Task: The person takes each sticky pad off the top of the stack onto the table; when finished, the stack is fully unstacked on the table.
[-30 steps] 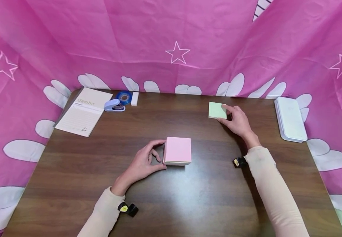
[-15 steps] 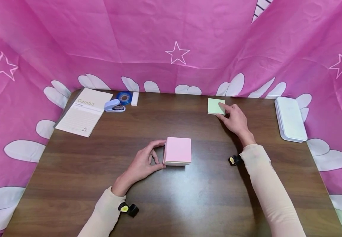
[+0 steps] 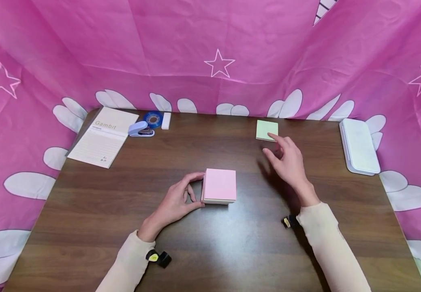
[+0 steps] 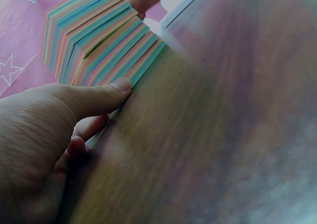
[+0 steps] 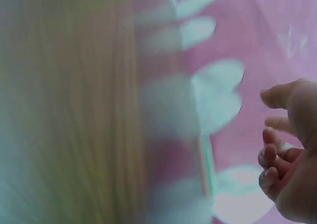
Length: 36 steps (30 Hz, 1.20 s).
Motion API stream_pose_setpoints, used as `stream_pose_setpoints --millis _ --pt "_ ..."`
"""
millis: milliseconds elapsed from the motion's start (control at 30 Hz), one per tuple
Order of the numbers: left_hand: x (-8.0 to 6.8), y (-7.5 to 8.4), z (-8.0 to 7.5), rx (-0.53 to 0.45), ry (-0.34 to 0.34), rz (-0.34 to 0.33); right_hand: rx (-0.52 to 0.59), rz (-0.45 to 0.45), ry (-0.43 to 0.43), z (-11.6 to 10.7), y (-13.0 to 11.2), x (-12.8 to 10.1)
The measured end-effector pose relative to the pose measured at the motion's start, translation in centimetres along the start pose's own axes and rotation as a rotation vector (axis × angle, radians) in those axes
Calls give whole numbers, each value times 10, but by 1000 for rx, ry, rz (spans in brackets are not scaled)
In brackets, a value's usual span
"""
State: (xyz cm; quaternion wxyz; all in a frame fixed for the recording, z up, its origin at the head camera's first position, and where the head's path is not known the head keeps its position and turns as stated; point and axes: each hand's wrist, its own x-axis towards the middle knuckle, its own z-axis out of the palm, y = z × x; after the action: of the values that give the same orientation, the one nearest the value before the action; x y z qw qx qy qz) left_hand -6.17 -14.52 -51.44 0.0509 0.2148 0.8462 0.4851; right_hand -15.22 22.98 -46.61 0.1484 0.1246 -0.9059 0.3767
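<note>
A square stack of sticky note pads (image 3: pixel 220 184) with a pink top sits mid-table. Its striped, many-coloured sides (image 4: pixel 99 35) show in the left wrist view. My left hand (image 3: pixel 174 200) holds the stack at its left side, thumb by the near corner and index finger by the far one. Farther back and to the right lies a thin green sticky note pad (image 3: pixel 266 129), flat on the wood. My right hand (image 3: pixel 288 162) hovers just in front of that pad, thumb and index finger apart, with nothing held. The right wrist view is blurred; the pad's edge (image 5: pixel 207 164) appears beyond the fingers.
On the brown table (image 3: pixel 122 219), a notebook (image 3: pixel 102 138) lies back left, beside a light-blue stapler (image 3: pixel 141 129), a blue tape roll (image 3: pixel 153 119) and a white eraser-like block (image 3: pixel 165 121). A white case (image 3: pixel 360 147) lies at the right edge. A pink curtain (image 3: pixel 174 48) hangs behind.
The green pad has shifted slightly toward the back. My right hand has let go of it and drawn back toward me. My left hand and the pink-topped stack have stayed put.
</note>
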Motion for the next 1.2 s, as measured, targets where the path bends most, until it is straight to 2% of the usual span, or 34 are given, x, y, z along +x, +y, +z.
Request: stream_pose_setpoints --millis 100,267,367,500,600,867,1100,1200 --pt "0 -1 -1 0 1 7 85 -76 -36 0 -29 -16" --pt "-2 -2 -1 -3 1 3 178 -153 -247 5 -67 -38" --pt "-2 -2 -1 0 2 2 125 -162 -351 10 -81 -47" --pt "-2 -3 -2 1 3 10 2 -143 -413 18 -94 -52" --pt "-1 -3 -2 5 2 13 -39 -116 -419 23 -101 -54" --pt "0 -1 -2 9 -4 4 -9 -84 -389 25 -108 -55" --pt "0 0 -1 14 -6 -4 172 -59 -362 23 -104 -52" --pt "0 0 -1 19 -2 -4 209 -51 -338 19 -102 -50"
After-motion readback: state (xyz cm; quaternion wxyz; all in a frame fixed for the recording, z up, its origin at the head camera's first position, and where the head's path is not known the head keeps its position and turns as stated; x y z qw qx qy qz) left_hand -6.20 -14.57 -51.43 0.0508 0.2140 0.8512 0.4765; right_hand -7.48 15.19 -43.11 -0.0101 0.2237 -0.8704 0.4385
